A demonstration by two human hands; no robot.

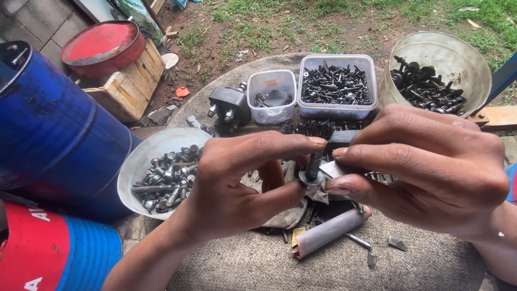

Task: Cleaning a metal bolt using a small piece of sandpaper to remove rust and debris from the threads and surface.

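Steel bolt (313,167) upright between both hands, left hand (242,178) and right hand (425,167) pinching it.

dull metal bolt (314,167), clear plastic tubs (337,86), rough wooden box (129,81)

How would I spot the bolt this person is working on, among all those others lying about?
Start at the round work surface ringed by tubs of fasteners. Above its middle the left hand and right hand meet fingertip to fingertip. The bolt stands upright between them, a washer at its lower end: the only one held, not lying in a container.
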